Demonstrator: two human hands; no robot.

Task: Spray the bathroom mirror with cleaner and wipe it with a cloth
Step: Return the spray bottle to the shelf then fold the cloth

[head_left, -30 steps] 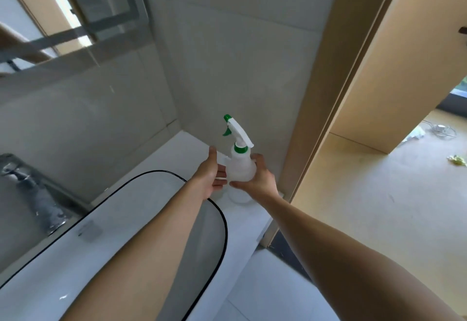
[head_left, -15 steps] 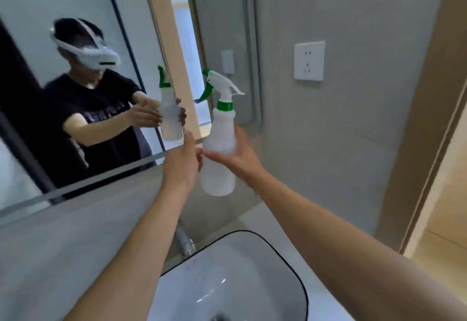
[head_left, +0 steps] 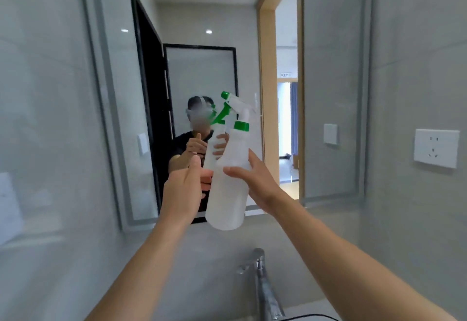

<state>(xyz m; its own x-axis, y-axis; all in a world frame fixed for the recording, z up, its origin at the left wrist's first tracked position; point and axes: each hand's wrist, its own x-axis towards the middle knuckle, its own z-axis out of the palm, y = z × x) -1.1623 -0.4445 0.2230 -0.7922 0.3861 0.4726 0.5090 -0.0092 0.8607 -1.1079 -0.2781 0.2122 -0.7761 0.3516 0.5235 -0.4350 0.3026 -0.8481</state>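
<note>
A white spray bottle [head_left: 227, 194] with a green collar and green trigger is held up, tilted slightly right, in front of the bathroom mirror [head_left: 331, 68]. My right hand [head_left: 257, 184] grips its body from the right, thumb across the front. My left hand [head_left: 183, 189] is at its left side, thumb up, fingertips touching the bottle. The nozzle points up and left toward the glass. The mirror reflects me, the bottle and both hands.
A chrome faucet [head_left: 262, 282] rises below the bottle, with the black sink rim [head_left: 305, 317] at the bottom edge. A white wall socket [head_left: 436, 147] sits on the grey tiles to the right of the mirror. Grey tiled wall lies to the left.
The bottle has come up off the counter by the right wall and over to the middle of the mirror. My view swung left and up to face the glass. Both hands stayed at the bottle.
</note>
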